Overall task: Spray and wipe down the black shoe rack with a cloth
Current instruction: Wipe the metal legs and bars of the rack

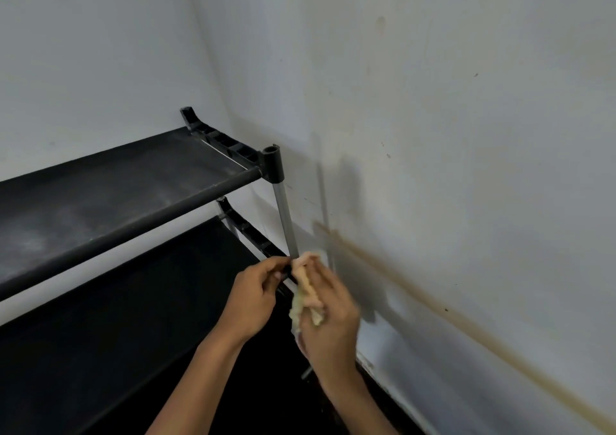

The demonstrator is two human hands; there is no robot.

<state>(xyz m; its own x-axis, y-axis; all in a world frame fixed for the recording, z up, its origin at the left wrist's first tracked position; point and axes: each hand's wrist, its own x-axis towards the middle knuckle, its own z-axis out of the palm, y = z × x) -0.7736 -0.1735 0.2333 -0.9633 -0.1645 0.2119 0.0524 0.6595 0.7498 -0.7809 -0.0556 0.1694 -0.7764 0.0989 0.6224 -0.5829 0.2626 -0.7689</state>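
Pale grey-white painted walls (433, 101) met in a corner behind the rack, and the wall on my right carried scuffs and a long brownish streak (433, 304) slanting down toward the floor. Into that corner stood the black shoe rack with fabric shelves, plastic end brackets and silver metal posts (110, 184). Its dusty upper shelf (100, 194) ran from the left edge of my view to the right end bracket, and a darker lower shelf (133, 301) lay beneath it.

At the right front corner of the rack, the round silver metal post (283, 214) dropped from a black plastic socket down to the lower shelf's corner joint. Both my hands were at that joint. My left hand (255, 296) was curled, its fingertips pinching the black front rail right where it met the post. My right hand (328, 321) was closed around a crumpled pale yellow cloth (305, 288), pressing it against the bottom of the post, just beside my left fingertips. The cloth bunched up between my fingers and hung a little below my palm, and my right hand was somewhat blurred. Shadows of the post and my hands fell on the right wall.
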